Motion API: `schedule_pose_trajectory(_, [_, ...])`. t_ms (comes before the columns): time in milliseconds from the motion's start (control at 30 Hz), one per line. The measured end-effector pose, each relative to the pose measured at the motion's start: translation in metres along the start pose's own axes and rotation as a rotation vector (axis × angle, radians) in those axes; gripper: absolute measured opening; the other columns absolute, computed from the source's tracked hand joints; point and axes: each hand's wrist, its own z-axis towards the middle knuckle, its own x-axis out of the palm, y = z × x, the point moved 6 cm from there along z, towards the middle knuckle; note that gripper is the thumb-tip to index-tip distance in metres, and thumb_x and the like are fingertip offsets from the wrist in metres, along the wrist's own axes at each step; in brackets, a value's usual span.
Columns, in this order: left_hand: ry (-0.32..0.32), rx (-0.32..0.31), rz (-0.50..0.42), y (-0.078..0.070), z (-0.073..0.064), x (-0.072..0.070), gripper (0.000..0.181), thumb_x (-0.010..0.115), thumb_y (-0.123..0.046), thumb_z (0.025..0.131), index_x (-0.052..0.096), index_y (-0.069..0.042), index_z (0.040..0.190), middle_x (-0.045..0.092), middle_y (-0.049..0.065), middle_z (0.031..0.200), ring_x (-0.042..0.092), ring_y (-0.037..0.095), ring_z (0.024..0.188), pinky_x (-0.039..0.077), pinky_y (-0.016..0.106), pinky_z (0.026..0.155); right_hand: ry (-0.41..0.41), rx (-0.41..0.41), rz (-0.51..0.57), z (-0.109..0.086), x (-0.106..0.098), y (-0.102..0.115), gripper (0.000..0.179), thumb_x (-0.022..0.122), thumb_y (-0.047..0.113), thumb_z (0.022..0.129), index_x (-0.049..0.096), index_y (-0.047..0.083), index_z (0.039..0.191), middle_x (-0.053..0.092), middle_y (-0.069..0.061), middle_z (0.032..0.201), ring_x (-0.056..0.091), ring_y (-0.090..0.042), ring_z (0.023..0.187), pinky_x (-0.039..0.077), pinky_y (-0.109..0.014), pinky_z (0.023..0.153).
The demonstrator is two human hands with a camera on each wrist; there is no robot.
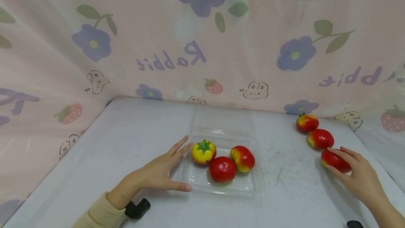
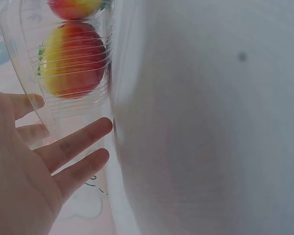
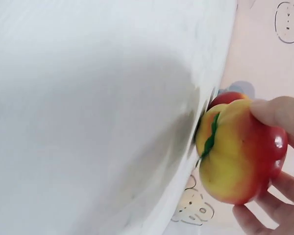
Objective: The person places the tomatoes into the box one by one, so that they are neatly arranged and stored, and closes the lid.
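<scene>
My right hand (image 1: 364,177) grips a red and yellow tomato (image 1: 333,160) at the right of the table, thumb on one side and fingers on the other. The right wrist view shows that tomato (image 3: 235,156) with its green leafy top turned toward the tabletop. My left hand (image 1: 156,171) is spread beside a clear plastic clamshell box (image 1: 197,178), fingertips right at its left rim. Inside the box lie a tomato with a green star-shaped top (image 1: 204,152), a red tomato (image 1: 222,170) and a red-yellow tomato (image 1: 242,158).
Two more tomatoes, a near one (image 1: 321,139) and a far one (image 1: 307,123), lie in a row beyond my right hand. The box's lid (image 1: 221,121) is folded back behind it. A patterned curtain (image 1: 240,45) stands along the back of the white table (image 1: 136,129).
</scene>
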Motion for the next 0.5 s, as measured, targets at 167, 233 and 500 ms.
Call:
schedule_pose_trajectory(167, [0.001, -0.009, -0.002, 0.0, 0.0, 0.0, 0.11, 0.068, -0.071, 0.07, 0.013, -0.028, 0.155, -0.007, -0.008, 0.162, 0.035, 0.03, 0.14, 0.041, 0.059, 0.101, -0.019, -0.045, 0.033, -0.001, -0.001, 0.013, 0.06, 0.077, 0.004, 0.075, 0.051, -0.005, 0.128, 0.037, -0.04, 0.128, 0.032, -0.055, 0.11, 0.045, -0.07, 0.075])
schedule_pose_trajectory(233, [0.0, -0.014, -0.003, 0.0, -0.001, -0.001, 0.11, 0.068, -0.071, 0.07, 0.012, -0.029, 0.155, -0.008, -0.01, 0.162, 0.035, 0.03, 0.14, 0.041, 0.059, 0.102, -0.024, -0.065, 0.049, -0.001, -0.002, 0.019, 0.061, 0.078, 0.005, 0.075, 0.051, -0.005, 0.129, 0.038, -0.039, 0.128, 0.033, -0.054, 0.109, 0.046, -0.07, 0.075])
schedule_pose_trajectory(500, [0.0, -0.015, 0.0, 0.001, -0.001, 0.0, 0.109, 0.067, -0.072, 0.07, 0.011, -0.032, 0.155, -0.013, -0.018, 0.16, 0.034, 0.03, 0.141, 0.041, 0.059, 0.101, -0.022, -0.112, 0.094, -0.002, -0.002, 0.037, 0.06, 0.078, 0.009, 0.077, 0.052, -0.001, 0.131, 0.039, -0.038, 0.13, 0.035, -0.054, 0.111, 0.044, -0.07, 0.075])
